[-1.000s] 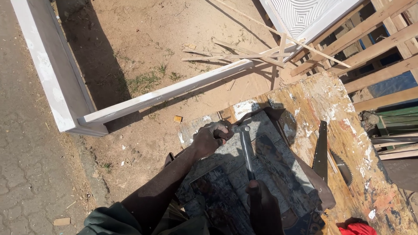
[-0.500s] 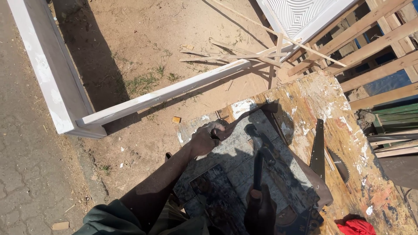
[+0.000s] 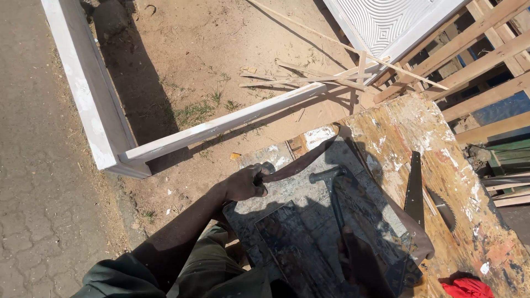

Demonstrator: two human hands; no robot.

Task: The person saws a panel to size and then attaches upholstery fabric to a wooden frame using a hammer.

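My left hand (image 3: pixel 245 182) is closed around the end of a long brown curved strip (image 3: pixel 301 163) that lies across a grey metal sheet (image 3: pixel 287 221) on the workbench. In shadow at the lower middle, my right hand (image 3: pixel 361 262) grips the handle of a hammer (image 3: pixel 331 182), whose head hovers just right of the strip, above the sheet. Both arms wear dark green sleeves.
A paint-stained wooden bench top (image 3: pixel 441 165) carries a handsaw (image 3: pixel 414 190) to the right and a red cloth (image 3: pixel 469 288) at the lower corner. A white wooden frame (image 3: pixel 105 116) lies on the sandy ground, with thin wood strips (image 3: pixel 320 77), a white patterned panel (image 3: pixel 386 22) and timber slats (image 3: pixel 486 60) beyond.
The hammer dropped low and out of sight half a second ago, and is now raised again with its head near the strip. My left hand stays on the strip's end.
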